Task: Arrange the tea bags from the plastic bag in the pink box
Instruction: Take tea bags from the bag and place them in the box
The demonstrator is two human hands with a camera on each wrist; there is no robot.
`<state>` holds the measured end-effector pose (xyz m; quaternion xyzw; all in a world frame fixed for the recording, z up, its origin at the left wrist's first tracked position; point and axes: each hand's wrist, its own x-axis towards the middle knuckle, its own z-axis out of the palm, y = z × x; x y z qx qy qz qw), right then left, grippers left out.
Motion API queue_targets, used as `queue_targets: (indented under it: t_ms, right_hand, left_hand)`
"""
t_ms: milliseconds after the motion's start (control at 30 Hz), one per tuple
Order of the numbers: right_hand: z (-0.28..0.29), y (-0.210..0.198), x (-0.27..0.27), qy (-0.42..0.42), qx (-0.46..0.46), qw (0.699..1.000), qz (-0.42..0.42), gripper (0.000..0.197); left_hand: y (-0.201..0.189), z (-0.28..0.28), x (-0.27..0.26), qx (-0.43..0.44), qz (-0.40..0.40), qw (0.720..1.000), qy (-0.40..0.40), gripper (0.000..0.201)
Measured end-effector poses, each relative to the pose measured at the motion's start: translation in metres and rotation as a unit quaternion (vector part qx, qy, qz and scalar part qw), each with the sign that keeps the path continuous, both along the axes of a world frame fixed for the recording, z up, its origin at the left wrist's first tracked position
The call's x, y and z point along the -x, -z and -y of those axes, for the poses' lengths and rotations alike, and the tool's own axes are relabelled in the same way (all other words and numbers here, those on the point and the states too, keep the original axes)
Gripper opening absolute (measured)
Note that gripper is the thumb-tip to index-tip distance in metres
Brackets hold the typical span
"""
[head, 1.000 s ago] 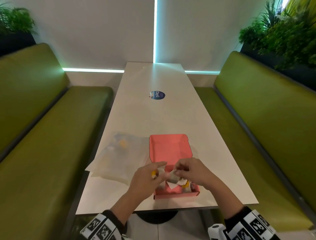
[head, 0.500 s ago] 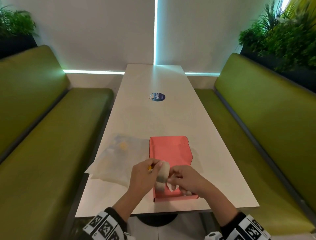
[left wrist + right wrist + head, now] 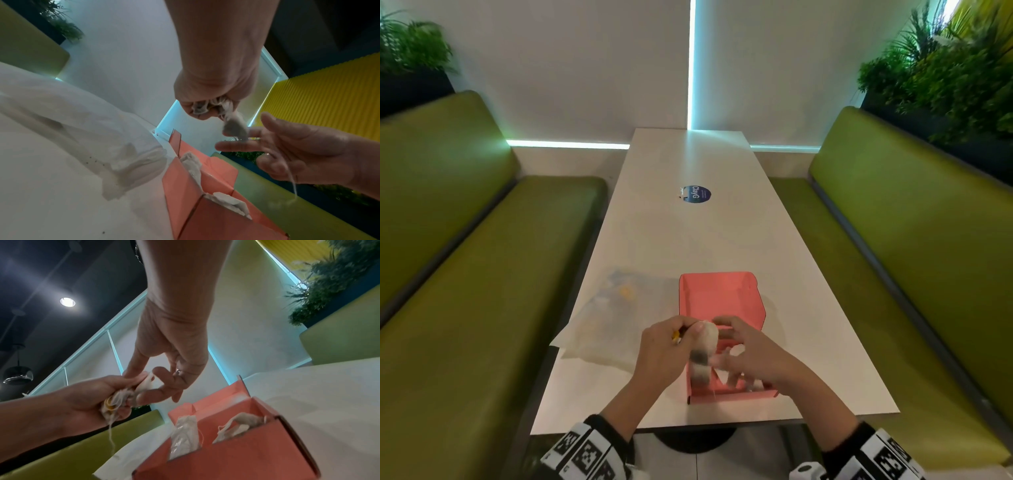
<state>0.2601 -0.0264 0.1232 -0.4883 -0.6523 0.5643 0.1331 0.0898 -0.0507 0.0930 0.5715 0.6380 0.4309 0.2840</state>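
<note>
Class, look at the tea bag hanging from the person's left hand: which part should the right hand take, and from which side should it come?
Pinch the tea bag at its free lower end, coming from below and the right. The left hand bunches the top, and the right hand waits open underneath.

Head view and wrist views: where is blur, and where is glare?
Head view: hands and tea bag smeared by motion, table sharp. Left wrist view: hanging bag blurred. Right wrist view: ceiling lamp flares in streaks; pink box fairly sharp.
</note>
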Motion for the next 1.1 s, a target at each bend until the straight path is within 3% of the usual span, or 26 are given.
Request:
queue_targets:
  t_ms: [133,267,367,500,667,867,1100]
  right_hand:
    - [0.006,0.010,0.008,-0.049,0.021,0.998,-0.015,0.032]
    - [0.008,0.010,0.005,-0.003,0.019,1.000,-0.011,0.007]
    - [0.008,0.001,-0.003,0.003,0.010,0.999,-0.035,0.013]
    - [0.014,-0.005,-0.003,-0.066,0.008,0.995,-0.068,0.014]
    - [0.020,0.006,0.010,-0.150,0.029,0.988,-0.015,0.028]
    - [0.005,0.015,0.010,-0.103,0.008,0.992,0.078,0.019]
    - [-0.012,-0.007,0.005,-0.069,-0.016,0.996,0.052,0.020]
  left_hand:
    - [-0.003,0.001,-0.005,-0.007,-0.008,1.000,-0.006,0.012]
    - [-0.003,0.001,-0.002,-0.010,-0.001,0.999,-0.038,0.011]
    - [-0.002,0.002,0.002,-0.018,-0.025,0.997,-0.066,0.014]
    - [-0.001,0.002,0.002,-0.018,-0.024,0.995,-0.093,0.017]
    - [-0.005,0.001,-0.006,-0.022,0.010,0.996,-0.086,0.015]
    - [-0.009,0.005,-0.006,0.021,0.055,0.998,-0.029,0.013]
    - [-0.003,0.009,-0.003,0.067,0.023,0.997,0.033,0.015]
